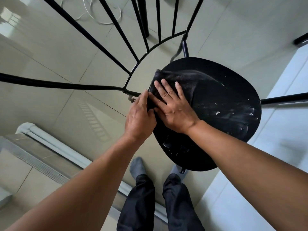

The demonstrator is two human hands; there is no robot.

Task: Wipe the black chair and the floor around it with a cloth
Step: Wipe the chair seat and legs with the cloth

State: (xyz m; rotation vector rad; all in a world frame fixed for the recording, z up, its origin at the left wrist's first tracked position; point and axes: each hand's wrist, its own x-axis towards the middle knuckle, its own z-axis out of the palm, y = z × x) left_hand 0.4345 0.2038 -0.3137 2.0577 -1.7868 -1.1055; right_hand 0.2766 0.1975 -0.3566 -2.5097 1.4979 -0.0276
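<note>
Right hand [173, 109] presses cloth [183, 80] flat on chair [225, 97] seat.

Right hand [173, 105] flat (left hand [141, 119] seemingly curled)

Chair seat [225, 90]: matt black, smooth, w/ white powdery smears & specks right of the right hand [173, 105] and below its wrist. Cloth [185, 80] under that hand's flat fingers: dark, soft, fuzzy nap, creased. Chair back rods [120, 30] above the left hand [140, 119]: thin black metal, slight sheen. Floor [50, 55] left of both hands: pale tiles, glossy, reflecting light. Trousers [138, 205] below the hands: dark matt fabric; socks [137, 167] grey knit.
</note>
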